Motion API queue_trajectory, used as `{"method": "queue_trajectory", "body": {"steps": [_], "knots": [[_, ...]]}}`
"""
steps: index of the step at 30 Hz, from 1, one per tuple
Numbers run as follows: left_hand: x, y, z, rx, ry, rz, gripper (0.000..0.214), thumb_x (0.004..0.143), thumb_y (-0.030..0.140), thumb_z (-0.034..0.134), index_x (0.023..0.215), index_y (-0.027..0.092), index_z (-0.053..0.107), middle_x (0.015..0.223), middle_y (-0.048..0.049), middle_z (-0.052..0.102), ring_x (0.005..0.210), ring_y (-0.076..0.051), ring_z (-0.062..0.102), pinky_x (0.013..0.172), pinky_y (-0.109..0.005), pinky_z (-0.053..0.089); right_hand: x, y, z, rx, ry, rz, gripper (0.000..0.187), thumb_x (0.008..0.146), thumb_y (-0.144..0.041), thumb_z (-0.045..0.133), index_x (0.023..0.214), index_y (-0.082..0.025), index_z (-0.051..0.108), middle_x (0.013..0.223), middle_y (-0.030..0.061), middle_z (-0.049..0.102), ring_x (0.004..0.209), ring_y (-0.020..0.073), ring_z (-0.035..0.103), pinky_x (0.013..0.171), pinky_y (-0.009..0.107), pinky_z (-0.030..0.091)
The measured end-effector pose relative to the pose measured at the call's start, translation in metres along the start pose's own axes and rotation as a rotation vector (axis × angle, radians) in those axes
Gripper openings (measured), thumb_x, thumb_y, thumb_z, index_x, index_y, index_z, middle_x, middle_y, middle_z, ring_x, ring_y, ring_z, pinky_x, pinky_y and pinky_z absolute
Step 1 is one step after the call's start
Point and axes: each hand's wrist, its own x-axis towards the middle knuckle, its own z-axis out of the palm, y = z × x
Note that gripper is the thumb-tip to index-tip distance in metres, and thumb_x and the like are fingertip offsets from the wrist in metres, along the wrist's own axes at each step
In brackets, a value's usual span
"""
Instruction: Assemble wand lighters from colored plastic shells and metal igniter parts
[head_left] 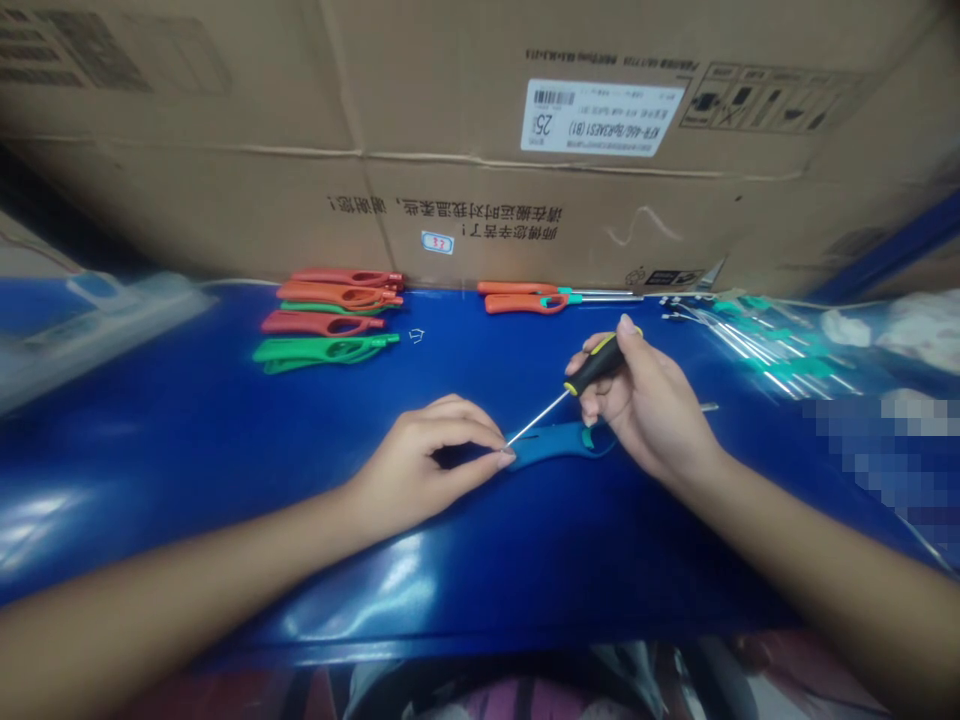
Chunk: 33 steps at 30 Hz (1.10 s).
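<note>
Pinching: left hand [412, 455] closed at blue casing's [559, 446] 9-o'clock end | right hand [652, 405] clamped around screwdriver [600, 366] | casing 4 o'clock from view centre | probably light, stiff, slick; grip broad body

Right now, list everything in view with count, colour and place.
screwdriver: one, black and yellow, centre
blue shell: one, blue, front centre
handle shells: at least five, red, orange and green, back left
tiny pieces: several, pale, beside those shells
rodded handles: two, orange, back centre
loose rods: many, silver and green, back right
cardboard: one, brown, at the back
labels: two, mainly white, on the cardboard
table: one, blue, underneath
translucent items: count unclear, whitish, far left
crumpled stuff: count unclear, white, far right
left hand: one, fingers pinched at the blue shell's end
right hand: one, gripping the screwdriver's handle
</note>
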Motion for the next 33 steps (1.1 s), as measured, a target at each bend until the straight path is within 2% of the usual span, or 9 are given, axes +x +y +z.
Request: {"method": "queue_trajectory", "body": {"steps": [10, 18, 22, 26, 30, 33], "knots": [[-0.002, -0.002, -0.001, 0.073, -0.011, -0.017, 0.007, 0.088, 0.021, 0.072, 0.089, 0.021, 0.079, 0.095, -0.0059, 0.074, 0.088, -0.017, 0.069, 0.083, -0.032, 0.056, -0.004, -0.003, 0.0, -0.126, -0.049, -0.1, 0.044, 0.09, -0.065, 0.057, 0.09, -0.022, 0.057, 0.078, 0.0014, 0.072, 0.045, 0.0108, 0.061, 0.043, 0.025, 0.053], [-0.003, 0.0, 0.0, 0.096, -0.02, 0.012, 0.007, 0.087, 0.018, 0.072, 0.086, 0.02, 0.079, 0.099, -0.0065, 0.074, 0.09, -0.018, 0.068, 0.084, -0.033, 0.055, -0.019, -0.025, -0.002, -0.268, -0.272, -0.201, 0.03, 0.093, -0.051, 0.061, 0.095, -0.022, 0.06, 0.086, 0.0036, 0.073, 0.055, 0.0147, 0.069, 0.052, 0.03, 0.061], [-0.003, -0.001, 0.0, 0.094, -0.002, -0.013, 0.006, 0.085, 0.018, 0.073, 0.085, 0.021, 0.079, 0.099, -0.0063, 0.074, 0.09, -0.018, 0.068, 0.083, -0.033, 0.055, -0.029, -0.032, 0.002, -0.325, -0.307, -0.279, 0.021, 0.091, -0.04, 0.069, 0.1, -0.023, 0.06, 0.09, 0.0038, 0.074, 0.058, 0.0147, 0.07, 0.055, 0.03, 0.062], [-0.003, -0.002, 0.0, 0.083, -0.017, 0.003, 0.006, 0.086, 0.019, 0.074, 0.086, 0.021, 0.079, 0.102, -0.0067, 0.074, 0.092, -0.018, 0.068, 0.084, -0.033, 0.056, -0.033, -0.03, 0.006, -0.363, -0.252, -0.316, 0.033, 0.084, -0.032, 0.078, 0.11, -0.026, 0.058, 0.087, 0.002, 0.074, 0.055, 0.0144, 0.069, 0.053, 0.029, 0.061], [-0.003, -0.002, 0.0, 0.061, -0.005, 0.021, 0.005, 0.085, 0.02, 0.075, 0.088, 0.022, 0.079, 0.101, -0.0065, 0.074, 0.093, -0.018, 0.069, 0.084, -0.033, 0.057, -0.033, -0.027, 0.007, -0.369, -0.199, -0.417, 0.043, 0.084, -0.028, 0.076, 0.118, -0.031, 0.051, 0.086, 0.0, 0.072, 0.056, 0.0148, 0.069, 0.048, 0.027, 0.058], [-0.002, -0.002, 0.001, 0.056, 0.004, 0.027, 0.005, 0.083, 0.019, 0.077, 0.087, 0.021, 0.079, 0.101, -0.006, 0.074, 0.093, -0.018, 0.069, 0.085, -0.032, 0.056, -0.033, -0.026, 0.004, -0.384, -0.269, -0.41, 0.051, 0.084, -0.025, 0.075, 0.124, -0.032, 0.046, 0.094, 0.0017, 0.072, 0.068, 0.0166, 0.072, 0.054, 0.027, 0.06]]}}
